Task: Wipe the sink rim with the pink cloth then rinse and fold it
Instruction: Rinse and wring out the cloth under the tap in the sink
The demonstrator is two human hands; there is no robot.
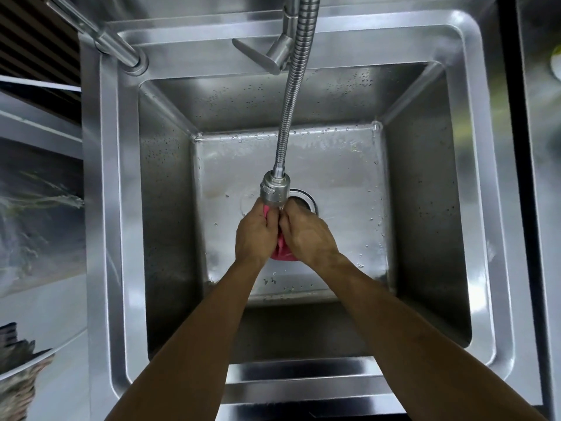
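Note:
The pink cloth (283,253) is bunched between both hands over the middle of the steel sink basin, directly under the faucet's spray head (274,189). My left hand (254,235) and my right hand (308,235) are both closed around it, knuckles up, pressed together. Only small pink patches show, one below the palms and one by the left fingers; the rest is hidden. The sink rim (118,208) runs around the basin. Water flow from the spray head is hard to make out.
A flexible metal hose (293,95) hangs from the faucet at the back, with a lever handle (258,56) beside it. The drain (303,199) lies just behind my hands. A second tap (121,50) stands at the back left. Droplets dot the basin walls.

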